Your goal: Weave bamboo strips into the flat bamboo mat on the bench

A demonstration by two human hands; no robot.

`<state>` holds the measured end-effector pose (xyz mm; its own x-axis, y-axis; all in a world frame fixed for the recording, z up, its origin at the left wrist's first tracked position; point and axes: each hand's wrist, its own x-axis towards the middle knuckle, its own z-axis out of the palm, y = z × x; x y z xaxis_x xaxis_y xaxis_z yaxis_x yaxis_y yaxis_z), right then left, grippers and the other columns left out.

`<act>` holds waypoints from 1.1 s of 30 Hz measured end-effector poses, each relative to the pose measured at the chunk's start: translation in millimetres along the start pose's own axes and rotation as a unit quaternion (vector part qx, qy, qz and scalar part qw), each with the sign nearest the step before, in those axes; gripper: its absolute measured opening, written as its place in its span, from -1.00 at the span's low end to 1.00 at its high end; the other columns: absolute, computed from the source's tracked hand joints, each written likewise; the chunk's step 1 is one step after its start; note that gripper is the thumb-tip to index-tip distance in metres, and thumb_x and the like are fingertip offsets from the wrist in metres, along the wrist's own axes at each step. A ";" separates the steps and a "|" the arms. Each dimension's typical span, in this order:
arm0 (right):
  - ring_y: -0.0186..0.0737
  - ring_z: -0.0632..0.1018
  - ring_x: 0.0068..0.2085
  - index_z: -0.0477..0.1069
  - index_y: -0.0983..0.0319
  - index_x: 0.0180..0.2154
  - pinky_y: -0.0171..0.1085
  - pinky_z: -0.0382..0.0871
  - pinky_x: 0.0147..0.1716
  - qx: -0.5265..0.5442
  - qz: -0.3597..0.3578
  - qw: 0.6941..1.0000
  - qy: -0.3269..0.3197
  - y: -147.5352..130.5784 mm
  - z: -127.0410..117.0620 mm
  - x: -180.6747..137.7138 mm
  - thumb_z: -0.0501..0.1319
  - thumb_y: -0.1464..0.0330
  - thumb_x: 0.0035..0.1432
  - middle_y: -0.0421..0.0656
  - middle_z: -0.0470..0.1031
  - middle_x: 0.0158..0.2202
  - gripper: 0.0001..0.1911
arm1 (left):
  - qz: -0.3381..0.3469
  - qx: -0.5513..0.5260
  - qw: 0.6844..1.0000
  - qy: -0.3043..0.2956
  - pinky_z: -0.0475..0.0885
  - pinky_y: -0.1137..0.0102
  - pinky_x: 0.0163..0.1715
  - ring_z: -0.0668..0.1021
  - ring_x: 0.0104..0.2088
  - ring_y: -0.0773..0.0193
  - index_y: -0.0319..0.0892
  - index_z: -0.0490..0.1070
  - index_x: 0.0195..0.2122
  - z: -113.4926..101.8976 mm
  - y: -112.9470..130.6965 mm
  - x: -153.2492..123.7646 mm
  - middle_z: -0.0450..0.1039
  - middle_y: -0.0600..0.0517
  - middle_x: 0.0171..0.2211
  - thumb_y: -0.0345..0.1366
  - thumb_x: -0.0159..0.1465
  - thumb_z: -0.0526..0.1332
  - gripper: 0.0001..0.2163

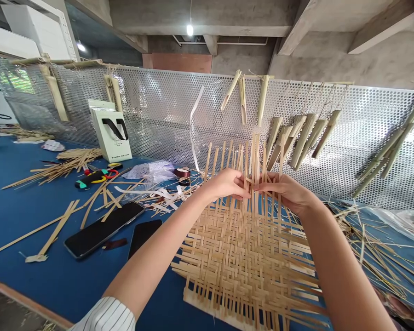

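A woven bamboo mat (241, 253) lies on the blue table in front of me, with loose strip ends sticking out on its sides. At its far edge the upright bamboo strips (255, 156) rise toward the mesh panel. My left hand (232, 183) is closed on some of these strips, its fingers bent among them. Just beside it, my right hand (284, 188) pinches strips between thumb and fingers. The two hands almost meet at the middle of the far edge. Some fingertips are hidden behind the strips.
Left on the blue table (27, 285) lie a black phone (103, 230), a second dark phone (145, 236), pliers (93, 178) and a bundle of bamboo strips (72, 165). A white box (110, 131) stands behind. Bamboo tubes (305, 138) hang on the perforated metal panel (162, 115). Scraps (376, 253) lie right.
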<state>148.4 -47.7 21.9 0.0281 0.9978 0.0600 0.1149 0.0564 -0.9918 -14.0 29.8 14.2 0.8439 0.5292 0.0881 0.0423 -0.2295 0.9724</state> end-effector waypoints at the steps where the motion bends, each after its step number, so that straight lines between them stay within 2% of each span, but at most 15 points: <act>1: -0.36 0.45 -0.44 0.44 0.20 -0.56 -0.34 0.31 -0.36 0.000 0.000 1.000 0.000 0.0 0.2 -0.1 0.37 0.46 -0.31 -0.27 0.45 -0.50 -0.83 | 0.001 0.003 1.000 0.000 0.41 0.33 -0.36 0.49 -0.45 0.36 -0.29 0.35 -0.43 0.3 -0.1 0.0 0.42 0.03 -0.49 -0.53 -0.09 0.28 -0.82; 6: -0.35 0.46 -0.42 0.46 0.21 -0.54 -0.34 0.32 -0.34 -0.007 -0.009 1.000 0.000 1.5 0.0 1.2 0.38 0.47 -0.32 -0.26 0.46 -0.49 -0.82 | 0.004 0.008 1.000 0.004 0.40 0.39 -0.41 0.48 -0.48 0.39 -0.30 0.32 -0.44 1.8 -0.7 1.1 0.42 0.02 -0.47 -0.54 -0.08 0.27 -0.82; 12: -0.28 0.47 -0.40 0.47 0.21 -0.52 -0.27 0.33 -0.34 -0.032 -0.026 0.999 0.015 5.1 -2.2 4.0 0.38 0.44 -0.31 -0.22 0.47 -0.46 -0.82 | 0.008 0.009 1.000 0.014 0.43 0.35 -0.40 0.49 -0.48 0.36 -0.31 0.32 -0.45 2.3 -2.0 2.5 0.42 0.02 -0.50 -0.56 -0.09 0.27 -0.82; 19: -0.39 0.40 -0.51 0.46 0.21 -0.57 -0.36 0.24 -0.52 -0.031 -0.036 0.998 0.046 5.0 0.7 3.2 0.39 0.46 -0.32 -0.27 0.43 -0.55 -0.84 | 0.015 0.009 0.999 0.034 0.41 0.41 -0.51 0.47 -0.57 0.41 -0.30 0.28 -0.49 3.4 -3.7 3.2 0.40 0.07 -0.58 -0.61 -0.09 0.25 -0.82; 27: -0.43 0.34 -0.57 0.45 0.23 -0.61 -0.38 0.15 -0.59 -0.033 -0.033 0.998 0.042 3.0 2.3 2.1 0.37 0.45 -0.32 -0.29 0.38 -0.60 -0.88 | 0.010 -0.008 0.999 0.036 0.43 0.39 -0.47 0.48 -0.56 0.41 -0.30 0.30 -0.49 3.1 -6.2 4.4 0.40 0.06 -0.57 -0.61 -0.09 0.25 -0.82; 33: -0.40 0.37 -0.56 0.45 0.23 -0.58 -0.35 0.20 -0.53 -0.040 -0.027 0.998 0.031 4.7 1.1 4.4 0.36 0.41 -0.32 -0.27 0.41 -0.57 -0.87 | 0.010 -0.011 0.999 0.037 0.42 0.38 -0.47 0.48 -0.55 0.40 -0.31 0.30 -0.49 3.7 -6.4 4.9 0.41 0.05 -0.56 -0.63 -0.09 0.24 -0.82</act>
<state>148.0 -43.1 17.3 0.0805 0.9892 0.1223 0.1964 0.1046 -0.9749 -8.2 30.8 7.6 0.8022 0.5844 0.1223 0.0135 -0.2224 0.9749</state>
